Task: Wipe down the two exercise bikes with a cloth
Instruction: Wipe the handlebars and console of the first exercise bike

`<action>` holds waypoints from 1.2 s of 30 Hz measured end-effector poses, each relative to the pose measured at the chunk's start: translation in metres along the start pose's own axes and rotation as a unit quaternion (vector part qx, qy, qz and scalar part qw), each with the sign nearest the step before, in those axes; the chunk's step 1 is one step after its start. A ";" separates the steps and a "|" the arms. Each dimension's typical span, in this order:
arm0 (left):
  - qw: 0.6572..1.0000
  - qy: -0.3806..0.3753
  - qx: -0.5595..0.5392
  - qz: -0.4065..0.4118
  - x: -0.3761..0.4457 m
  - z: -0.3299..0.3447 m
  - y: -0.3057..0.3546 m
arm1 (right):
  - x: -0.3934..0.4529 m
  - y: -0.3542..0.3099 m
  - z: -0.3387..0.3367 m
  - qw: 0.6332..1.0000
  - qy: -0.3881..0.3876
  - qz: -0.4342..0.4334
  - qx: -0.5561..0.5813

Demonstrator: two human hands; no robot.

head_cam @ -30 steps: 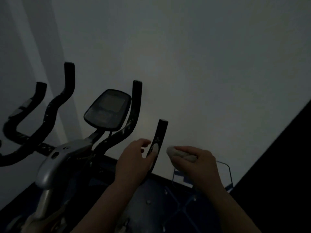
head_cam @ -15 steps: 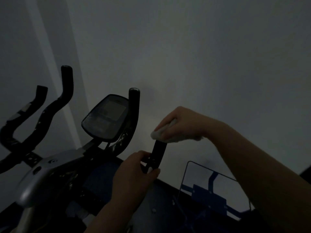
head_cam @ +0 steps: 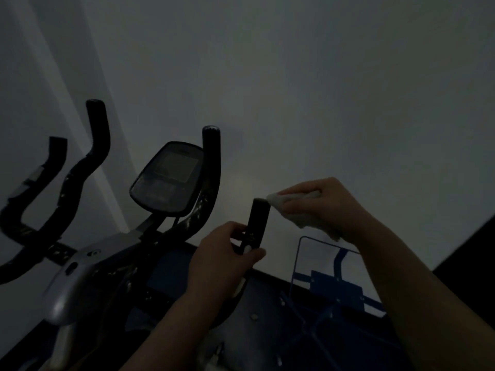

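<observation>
Gripping the lower part of a black handlebar post [head_cam: 257,223], the person's left hand [head_cam: 222,263] curls its fingers and thumb around it, probably to steady it while the top is cleaned. Just above and to the right, the right hand [head_cam: 318,204] bunches a pale cloth [head_cam: 292,207] in its curled fingers, one corner touching the post's upper end, where wiping seems to be under way. Behind the hands, this exercise bike [head_cam: 88,266] shows a grey frame, a tilted oval console [head_cam: 167,178] and another upright grip [head_cam: 211,162]. Farther left, dark curved handlebars [head_cam: 77,172] rise, perhaps from the second bike; dim light leaves this uncertain. A blue frame [head_cam: 334,282] leans against the plain wall [head_cam: 294,89] beyond.
</observation>
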State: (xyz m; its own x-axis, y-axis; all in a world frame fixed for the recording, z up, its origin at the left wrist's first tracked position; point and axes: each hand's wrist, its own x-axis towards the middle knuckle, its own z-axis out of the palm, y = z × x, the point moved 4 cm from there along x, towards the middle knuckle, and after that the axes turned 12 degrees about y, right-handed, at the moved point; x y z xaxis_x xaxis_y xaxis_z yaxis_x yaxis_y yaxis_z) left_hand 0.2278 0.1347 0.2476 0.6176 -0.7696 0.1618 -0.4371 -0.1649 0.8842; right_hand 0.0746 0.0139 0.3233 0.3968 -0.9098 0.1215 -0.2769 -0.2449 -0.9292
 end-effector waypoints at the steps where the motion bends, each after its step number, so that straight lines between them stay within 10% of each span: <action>1: 1.000 -0.019 -0.020 -0.013 0.002 -0.005 -0.001 | -0.005 0.004 0.001 0.997 0.046 0.015 0.067; 9: 0.993 -0.112 -0.020 0.014 -0.003 -0.042 -0.025 | -0.062 0.063 0.081 0.886 0.268 0.166 0.341; 36: 0.961 -0.174 0.121 0.177 -0.039 -0.083 -0.056 | -0.207 0.082 0.222 0.724 0.411 0.301 0.464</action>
State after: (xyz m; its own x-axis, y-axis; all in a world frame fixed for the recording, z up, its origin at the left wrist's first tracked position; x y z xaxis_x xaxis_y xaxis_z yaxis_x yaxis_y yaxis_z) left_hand 0.2822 0.2245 0.2283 0.1639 -0.9569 0.2397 -0.7447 0.0394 0.6663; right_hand 0.1645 0.2566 0.1445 -0.3125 -0.7429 -0.5919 0.6764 0.2634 -0.6878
